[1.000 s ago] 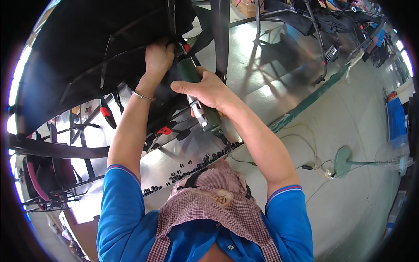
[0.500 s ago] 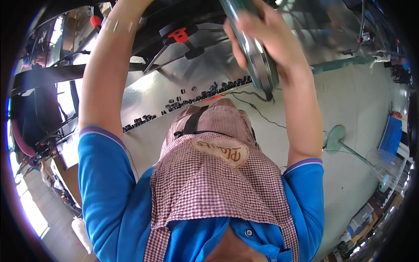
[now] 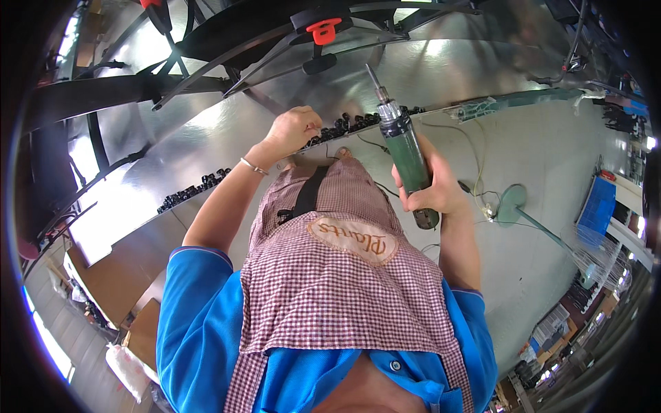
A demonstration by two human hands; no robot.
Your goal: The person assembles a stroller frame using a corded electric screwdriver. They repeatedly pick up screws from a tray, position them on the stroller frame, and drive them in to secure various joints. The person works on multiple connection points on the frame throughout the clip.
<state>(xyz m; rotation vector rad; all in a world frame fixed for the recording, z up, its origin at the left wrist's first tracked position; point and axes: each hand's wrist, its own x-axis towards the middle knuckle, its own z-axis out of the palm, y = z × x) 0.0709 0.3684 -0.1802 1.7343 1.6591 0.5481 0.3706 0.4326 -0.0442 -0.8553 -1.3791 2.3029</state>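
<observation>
In my right hand (image 3: 441,186) is a green electric screwdriver (image 3: 411,158), my fingers wrapped round its body. Its long metal bit points up and away, toward the silvery table. My left hand (image 3: 292,131), with a bracelet at the wrist, is over the table's near edge, beside a row of small black parts (image 3: 337,129). Its fingers are curled together; what they hold, if anything, is hidden. Beyond both hands stands a black frame (image 3: 206,55) with curved bars and a red piece (image 3: 323,32) on it.
The shiny metal table (image 3: 275,82) spans the far side, and more black parts (image 3: 196,189) lie along its edge at left. Cables (image 3: 475,168) run over the floor on the right, near a green pedestal fan (image 3: 513,205). Cardboard (image 3: 127,272) stands at lower left.
Both hands have come back toward me from the black frame. My left hand is now down by the black parts. The screwdriver has turned from bit out of view to pointing up and away.
</observation>
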